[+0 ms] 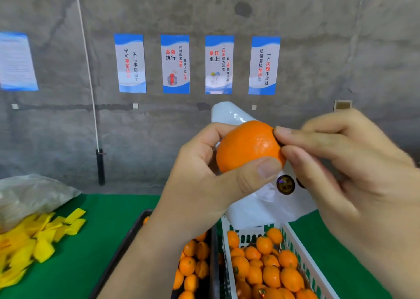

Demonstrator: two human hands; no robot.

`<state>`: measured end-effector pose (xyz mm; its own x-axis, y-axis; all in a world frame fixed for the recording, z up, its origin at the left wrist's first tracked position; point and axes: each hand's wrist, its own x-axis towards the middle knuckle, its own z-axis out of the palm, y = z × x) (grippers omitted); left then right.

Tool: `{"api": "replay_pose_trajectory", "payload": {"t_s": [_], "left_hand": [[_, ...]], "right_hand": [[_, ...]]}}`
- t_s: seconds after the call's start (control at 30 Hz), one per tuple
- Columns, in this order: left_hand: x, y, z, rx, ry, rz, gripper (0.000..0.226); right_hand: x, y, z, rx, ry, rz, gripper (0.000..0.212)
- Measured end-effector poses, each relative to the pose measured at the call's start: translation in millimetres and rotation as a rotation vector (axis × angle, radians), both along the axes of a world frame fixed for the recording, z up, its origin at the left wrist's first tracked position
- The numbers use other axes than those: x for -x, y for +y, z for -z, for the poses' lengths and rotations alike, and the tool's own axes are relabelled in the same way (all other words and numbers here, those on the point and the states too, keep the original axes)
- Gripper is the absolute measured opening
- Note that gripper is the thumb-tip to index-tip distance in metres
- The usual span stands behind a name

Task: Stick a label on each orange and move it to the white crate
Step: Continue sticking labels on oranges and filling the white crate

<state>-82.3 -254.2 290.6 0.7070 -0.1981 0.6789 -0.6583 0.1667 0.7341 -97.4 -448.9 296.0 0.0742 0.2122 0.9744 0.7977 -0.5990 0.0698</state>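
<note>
Above the near edge of the bench [109,210], lifted clear of both crates, the orange [248,145] sits in the left hand [204,180] — thumb across its lower front, fingers curled round the far side. The right hand [341,162] pinches a small dark label [277,139] between thumb and forefinger and has it against the fruit's right flank. To do this step well, the label wants laying down flat on a smooth patch of peel and rubbing from its middle outward, so that no edge lifts; the left hand should keep the fruit from rolling while the right presses. I judge the label is touching but not yet smoothed down, since most of it is hidden under the fingertips.

The orange is small, round and bright, with a glossy, finely dimpled skin and a paler scuffed patch near the top right.

Just behind it hangs a white backing sheet [256,205] with another round dark sticker [285,184] on it. Below, toward the near right of the bench, the white crate [302,246] holds many oranges, some showing labels; touching its left side, a dark crate [127,237] holds more fruit. Yellow pieces [34,244] and a clear bag [29,191] lie at the left edge — well apart from the work.
</note>
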Motion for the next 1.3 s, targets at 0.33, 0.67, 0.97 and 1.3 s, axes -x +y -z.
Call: {"api": "replay_pose_trajectory", "payload": {"t_s": [0.33,0.67,0.97,1.3], "left_hand": [[-8,-8,8,0.044,0.037,-0.013,0.069],[-25,2,47,0.002,0.068,-0.312,0.023],[-44,12,100,-0.117,0.169,-0.211,0.032],[-52,20,168,0.003,0.200,0.032,0.065]], "right_hand": [[-11,8,13,0.115,0.068,0.155,0.078],[-27,-25,43,-0.085,0.275,0.054,0.074],[-58,-61,151,0.089,1.195,0.584,0.067],[-34,-12,179,-0.830,1.440,-0.958,0.071]]}}
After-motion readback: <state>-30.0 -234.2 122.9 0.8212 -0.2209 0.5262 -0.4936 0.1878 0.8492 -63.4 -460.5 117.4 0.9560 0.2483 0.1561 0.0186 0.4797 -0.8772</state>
